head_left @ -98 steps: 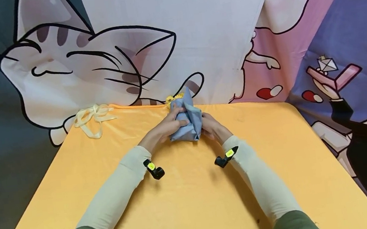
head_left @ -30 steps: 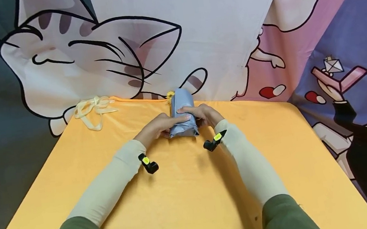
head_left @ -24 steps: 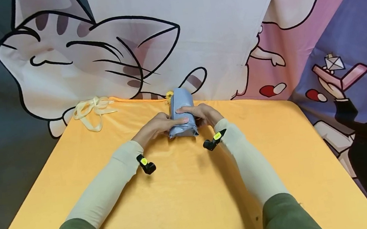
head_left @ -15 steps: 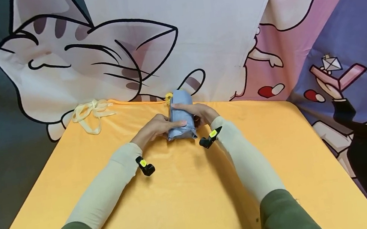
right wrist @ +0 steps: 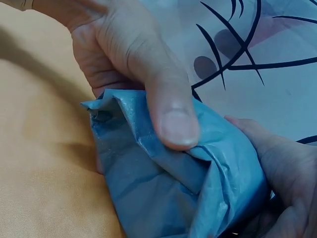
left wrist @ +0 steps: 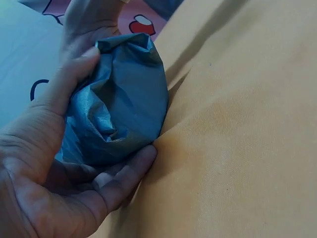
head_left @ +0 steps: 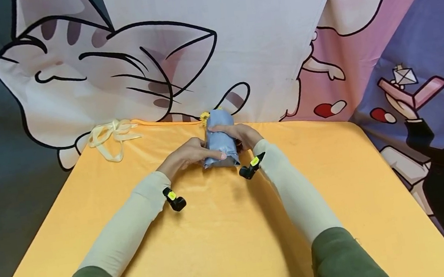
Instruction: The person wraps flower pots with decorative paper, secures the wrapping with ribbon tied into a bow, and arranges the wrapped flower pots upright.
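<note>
A bundle wrapped in blue paper (head_left: 221, 138) lies lengthwise near the far edge of the table, with yellow flowers (head_left: 205, 116) showing at its far end. My left hand (head_left: 191, 153) grips its left side, thumb across the top near the closer end and fingers underneath. From the other side my right hand (head_left: 244, 133) holds it, thumb over the top farther up; its fingers are mostly hidden. In the left wrist view the near end of the paper (left wrist: 124, 94) is creased and folded in. The left thumb presses a fold of the paper (right wrist: 158, 183) in the right wrist view.
A pale yellow ribbon (head_left: 114, 135) lies loosely looped at the table's back left corner. The orange-yellow cloth (head_left: 213, 240) covers the table, and printed curtains (head_left: 261, 47) hang right behind it.
The paper flap that stood up earlier now lies rolled round the bundle. My left thumb has slid toward the near end, and my right thumb sits slightly farther up.
</note>
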Action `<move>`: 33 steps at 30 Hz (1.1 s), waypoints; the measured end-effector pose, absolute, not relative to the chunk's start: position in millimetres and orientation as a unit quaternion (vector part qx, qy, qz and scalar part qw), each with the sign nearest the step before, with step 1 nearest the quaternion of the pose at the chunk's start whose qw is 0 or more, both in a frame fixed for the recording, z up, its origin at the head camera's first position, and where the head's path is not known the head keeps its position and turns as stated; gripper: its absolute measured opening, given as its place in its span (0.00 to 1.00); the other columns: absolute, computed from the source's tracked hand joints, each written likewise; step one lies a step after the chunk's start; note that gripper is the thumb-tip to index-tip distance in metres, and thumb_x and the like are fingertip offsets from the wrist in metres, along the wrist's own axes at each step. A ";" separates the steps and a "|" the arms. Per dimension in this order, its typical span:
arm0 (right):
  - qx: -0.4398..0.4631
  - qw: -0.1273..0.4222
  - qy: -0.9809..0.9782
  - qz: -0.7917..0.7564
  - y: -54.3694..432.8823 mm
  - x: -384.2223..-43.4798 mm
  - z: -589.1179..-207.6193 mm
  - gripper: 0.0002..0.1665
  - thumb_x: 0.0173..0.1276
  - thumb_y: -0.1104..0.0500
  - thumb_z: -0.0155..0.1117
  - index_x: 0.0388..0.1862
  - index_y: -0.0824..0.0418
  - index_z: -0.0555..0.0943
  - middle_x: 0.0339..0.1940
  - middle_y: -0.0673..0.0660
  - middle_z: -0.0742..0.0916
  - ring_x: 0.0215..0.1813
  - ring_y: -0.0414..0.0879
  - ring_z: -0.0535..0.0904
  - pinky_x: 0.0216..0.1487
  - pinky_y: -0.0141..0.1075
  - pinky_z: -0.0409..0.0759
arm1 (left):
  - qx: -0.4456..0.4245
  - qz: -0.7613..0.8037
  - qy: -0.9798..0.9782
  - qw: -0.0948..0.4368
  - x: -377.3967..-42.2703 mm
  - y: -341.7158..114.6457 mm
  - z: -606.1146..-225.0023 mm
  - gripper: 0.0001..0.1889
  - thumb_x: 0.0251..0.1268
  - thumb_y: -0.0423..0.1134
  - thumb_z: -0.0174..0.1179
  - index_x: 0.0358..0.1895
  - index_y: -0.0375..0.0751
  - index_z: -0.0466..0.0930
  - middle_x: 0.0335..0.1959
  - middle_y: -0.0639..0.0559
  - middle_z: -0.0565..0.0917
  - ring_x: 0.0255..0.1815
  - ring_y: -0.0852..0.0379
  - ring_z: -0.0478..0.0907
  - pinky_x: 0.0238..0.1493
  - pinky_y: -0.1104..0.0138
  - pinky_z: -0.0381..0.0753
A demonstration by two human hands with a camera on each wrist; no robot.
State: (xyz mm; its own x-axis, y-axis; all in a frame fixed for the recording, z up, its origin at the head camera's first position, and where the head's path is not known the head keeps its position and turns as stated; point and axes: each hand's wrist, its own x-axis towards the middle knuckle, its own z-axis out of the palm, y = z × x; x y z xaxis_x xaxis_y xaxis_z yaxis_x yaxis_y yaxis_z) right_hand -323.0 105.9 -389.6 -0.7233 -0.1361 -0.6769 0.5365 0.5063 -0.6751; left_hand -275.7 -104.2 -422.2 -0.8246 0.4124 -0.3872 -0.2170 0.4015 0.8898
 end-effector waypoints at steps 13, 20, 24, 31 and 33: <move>0.094 0.344 0.811 -0.464 105.2 -314.8 -387.9 0.67 0.69 0.17 0.69 0.87 0.60 0.62 0.74 0.62 0.82 0.69 0.56 0.84 0.74 0.53 0.87 | -0.053 0.607 0.723 0.327 -284.5 -105.0 -420.5 0.30 0.74 0.63 0.74 0.53 0.36 0.88 0.36 0.48 0.93 0.32 0.55 0.90 0.39 0.64 0.93; 0.052 0.394 0.763 -0.509 131.8 -303.9 -388.8 0.51 0.78 0.26 0.67 0.78 0.62 0.68 0.61 0.65 0.82 0.53 0.55 0.86 0.50 0.46 0.95 | -0.053 0.625 0.707 0.327 -282.6 -106.4 -422.1 0.30 0.74 0.61 0.74 0.57 0.35 0.85 0.39 0.47 0.92 0.34 0.54 0.91 0.42 0.62 0.95; 0.050 0.401 0.717 -0.568 140.8 -298.3 -398.4 0.36 0.85 0.36 0.64 0.72 0.63 0.71 0.57 0.62 0.81 0.51 0.53 0.86 0.45 0.44 0.95 | -0.049 0.626 0.705 0.331 -281.0 -106.6 -421.0 0.31 0.75 0.60 0.74 0.59 0.33 0.84 0.41 0.45 0.92 0.35 0.53 0.91 0.43 0.62 0.95; 0.031 0.365 0.727 -0.581 144.4 -285.0 -400.0 0.35 0.86 0.38 0.65 0.72 0.65 0.74 0.52 0.60 0.86 0.46 0.51 0.89 0.42 0.42 0.95 | -0.030 0.621 0.710 0.332 -274.3 -106.7 -416.0 0.29 0.79 0.58 0.72 0.59 0.32 0.82 0.44 0.43 0.89 0.36 0.53 0.91 0.44 0.62 0.95; 0.027 0.361 0.730 -0.580 146.6 -278.9 -395.5 0.34 0.86 0.38 0.66 0.70 0.66 0.76 0.50 0.59 0.86 0.44 0.50 0.90 0.41 0.41 0.95 | -0.017 0.622 0.711 0.329 -269.5 -106.9 -413.3 0.29 0.80 0.58 0.71 0.58 0.31 0.83 0.43 0.43 0.90 0.36 0.54 0.91 0.43 0.62 0.95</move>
